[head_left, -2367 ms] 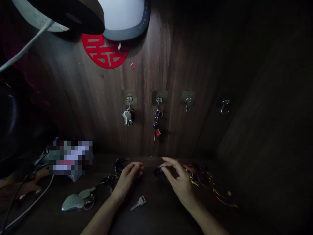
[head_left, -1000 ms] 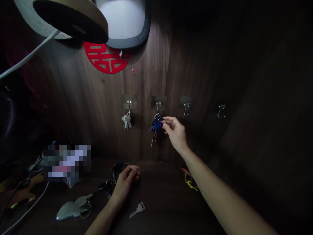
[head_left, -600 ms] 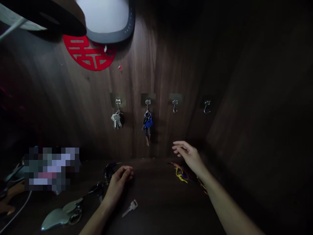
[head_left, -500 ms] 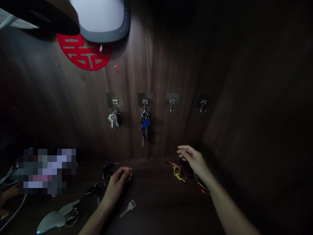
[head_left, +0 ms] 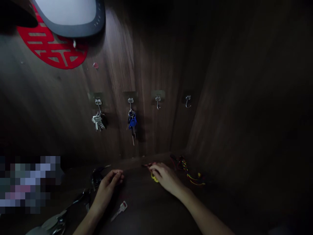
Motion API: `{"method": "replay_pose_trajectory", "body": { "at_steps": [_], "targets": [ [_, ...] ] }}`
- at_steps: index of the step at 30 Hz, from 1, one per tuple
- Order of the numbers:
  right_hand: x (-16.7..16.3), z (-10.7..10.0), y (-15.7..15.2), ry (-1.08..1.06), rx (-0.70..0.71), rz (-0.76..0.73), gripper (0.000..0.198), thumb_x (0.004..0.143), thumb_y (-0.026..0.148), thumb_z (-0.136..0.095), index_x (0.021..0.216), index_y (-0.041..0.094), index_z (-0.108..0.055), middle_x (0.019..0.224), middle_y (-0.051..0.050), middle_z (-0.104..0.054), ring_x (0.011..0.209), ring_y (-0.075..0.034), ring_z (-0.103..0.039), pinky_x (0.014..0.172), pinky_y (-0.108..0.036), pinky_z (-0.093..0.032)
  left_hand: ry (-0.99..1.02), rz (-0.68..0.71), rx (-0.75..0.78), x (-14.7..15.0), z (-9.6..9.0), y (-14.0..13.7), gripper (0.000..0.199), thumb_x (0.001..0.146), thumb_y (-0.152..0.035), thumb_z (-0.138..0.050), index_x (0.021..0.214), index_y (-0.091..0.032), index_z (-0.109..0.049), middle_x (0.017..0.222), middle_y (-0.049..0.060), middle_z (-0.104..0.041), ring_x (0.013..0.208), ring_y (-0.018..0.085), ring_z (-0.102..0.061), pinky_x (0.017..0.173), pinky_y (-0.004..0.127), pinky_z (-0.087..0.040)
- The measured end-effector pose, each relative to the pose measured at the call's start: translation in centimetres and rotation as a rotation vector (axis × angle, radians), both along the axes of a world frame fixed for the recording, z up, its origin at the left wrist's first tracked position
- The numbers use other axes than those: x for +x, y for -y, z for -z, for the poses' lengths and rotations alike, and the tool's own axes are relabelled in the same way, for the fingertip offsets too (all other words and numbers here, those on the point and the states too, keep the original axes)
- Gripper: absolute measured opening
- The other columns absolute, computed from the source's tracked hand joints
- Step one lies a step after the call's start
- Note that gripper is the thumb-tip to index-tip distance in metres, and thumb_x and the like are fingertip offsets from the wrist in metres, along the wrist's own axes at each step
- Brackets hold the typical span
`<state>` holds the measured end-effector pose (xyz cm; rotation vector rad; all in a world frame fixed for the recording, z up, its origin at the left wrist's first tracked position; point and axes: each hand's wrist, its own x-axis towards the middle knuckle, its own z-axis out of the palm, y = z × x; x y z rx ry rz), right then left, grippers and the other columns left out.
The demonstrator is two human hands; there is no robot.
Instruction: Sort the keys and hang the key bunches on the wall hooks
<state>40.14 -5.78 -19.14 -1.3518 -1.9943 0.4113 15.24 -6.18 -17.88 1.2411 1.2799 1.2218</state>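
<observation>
My left hand point(head_left: 110, 182) is closed in a pinch above the shelf; whatever its fingertips might hold cannot be seen. Dark keys point(head_left: 97, 175) lie just beyond its wrist side, and a single silver key point(head_left: 119, 210) rests on the shelf to its right. Farther right, my right hand point(head_left: 164, 176) has its fingers curled down over a bundle of yellow and brown cords point(head_left: 154, 177), mostly covered by the hand. More multicoloured braided cords point(head_left: 187, 168) lie behind that hand.
Hooks line the wood wall: silver keys point(head_left: 98, 122) hang on one, blue-tagged keys point(head_left: 132, 120) on another. Two bare hooks point(head_left: 158, 103) are farther right. A grey cap point(head_left: 73, 19) hangs over a red paper cutout point(head_left: 49, 49). A pixelated object point(head_left: 26, 186) lies at left.
The view has swung right. My right hand has come down and left onto the yellow and brown cords. My left hand stays pinched near the dark keys.
</observation>
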Motion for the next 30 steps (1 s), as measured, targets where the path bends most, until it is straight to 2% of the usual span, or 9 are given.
{"method": "replay_pose_trajectory", "body": {
  "at_steps": [3, 6, 8, 11, 14, 16, 22, 26, 30],
  "targets": [
    [-2.0, -0.9, 1.0, 0.03, -0.001, -0.236, 0.028, 0.087, 0.014, -0.048, 0.105, 0.027, -0.065, 0.106, -0.002, -0.068, 0.101, -0.016, -0.06, 0.089, -0.028, -0.045, -0.01, -0.007, 0.009, -0.2, 0.3, -0.2, 0.051, 0.058, -0.064, -0.069, 0.081, -0.018, -0.069, 0.073, 0.002, -0.068, 0.073, 0.02, -0.064, 0.073, 0.029, -0.051],
    [-1.5, -1.2, 0.7, 0.03, 0.067, -0.256, 0.026, 0.089, 0.017, -0.047, 0.105, 0.027, -0.065, 0.102, -0.001, -0.069, 0.096, -0.015, -0.062, 0.087, -0.028, -0.046, -0.014, -0.016, 0.015, -0.3, 0.5, -0.3, 0.053, 0.056, -0.065, -0.069, 0.081, -0.018, -0.069, 0.072, 0.002, -0.068, 0.072, 0.02, -0.064, 0.072, 0.029, -0.051],
    [0.4, -1.0, -0.2, 0.057, 0.148, -0.089, 0.024, 0.089, 0.018, -0.047, 0.101, 0.026, -0.066, 0.098, -0.001, -0.07, 0.094, -0.017, -0.062, 0.087, -0.03, -0.045, -0.012, -0.021, 0.015, -0.3, 0.5, -0.4, 0.053, 0.056, -0.065, -0.07, 0.08, -0.018, -0.069, 0.072, 0.002, -0.068, 0.072, 0.021, -0.064, 0.072, 0.029, -0.052],
    [4.2, -0.5, -1.6, 0.193, 0.182, 0.341, 0.024, 0.086, 0.016, -0.047, 0.096, 0.026, -0.066, 0.099, -0.002, -0.069, 0.095, -0.018, -0.061, 0.085, -0.031, -0.045, -0.006, -0.024, 0.016, -0.2, 0.5, -0.4, 0.052, 0.056, -0.064, -0.07, 0.079, -0.018, -0.069, 0.073, 0.002, -0.068, 0.074, 0.021, -0.064, 0.072, 0.029, -0.052],
    [7.3, 0.1, -2.2, 0.24, 0.148, 0.526, 0.024, 0.081, 0.013, -0.05, 0.098, 0.023, -0.065, 0.1, -0.007, -0.069, 0.095, -0.025, -0.059, 0.08, -0.039, -0.043, -0.003, -0.02, 0.018, -0.1, 0.5, -0.4, 0.052, 0.055, -0.064, -0.07, 0.078, -0.018, -0.069, 0.073, 0.002, -0.068, 0.075, 0.021, -0.065, 0.072, 0.028, -0.052],
    [8.3, 0.5, -2.3, 0.262, 0.121, 0.571, 0.022, 0.077, 0.011, -0.054, 0.093, 0.022, -0.066, 0.094, -0.008, -0.07, 0.092, -0.027, -0.058, 0.076, -0.039, -0.042, -0.004, -0.012, 0.023, -0.2, 0.6, -0.5, 0.052, 0.055, -0.064, -0.071, 0.078, -0.018, -0.069, 0.073, 0.002, -0.068, 0.075, 0.021, -0.065, 0.072, 0.028, -0.052],
    [6.9, 1.1, -2.3, 0.297, 0.119, 0.514, 0.014, 0.074, 0.013, -0.059, 0.076, 0.024, -0.067, 0.082, -0.005, -0.071, 0.088, -0.025, -0.058, 0.076, -0.036, -0.038, -0.023, 0.018, 0.039, -0.1, 0.9, -0.5, 0.049, 0.057, -0.062, -0.07, 0.078, -0.018, -0.07, 0.073, 0.002, -0.069, 0.075, 0.021, -0.066, 0.071, 0.028, -0.053],
    [5.1, 0.6, -2.3, 0.266, 0.155, 0.434, 0.011, 0.075, 0.016, -0.059, 0.077, 0.025, -0.065, 0.08, -0.002, -0.07, 0.085, -0.022, -0.059, 0.078, -0.034, -0.039, -0.027, 0.001, 0.042, 0.1, 0.6, -0.3, 0.047, 0.057, -0.062, -0.07, 0.078, -0.019, -0.07, 0.074, 0.002, -0.068, 0.077, 0.022, -0.065, 0.072, 0.029, -0.052],
    [3.8, -0.1, -2.0, 0.07, 0.284, 0.375, 0.008, 0.076, 0.017, -0.055, 0.079, 0.023, -0.06, 0.087, -0.004, -0.068, 0.088, -0.022, -0.058, 0.08, -0.035, -0.043, -0.047, -0.001, 0.041, 0.1, 0.6, -0.3, 0.046, 0.059, -0.061, -0.068, 0.077, -0.019, -0.069, 0.073, 0.002, -0.068, 0.074, 0.021, -0.064, 0.07, 0.027, -0.051]
  ]
}}
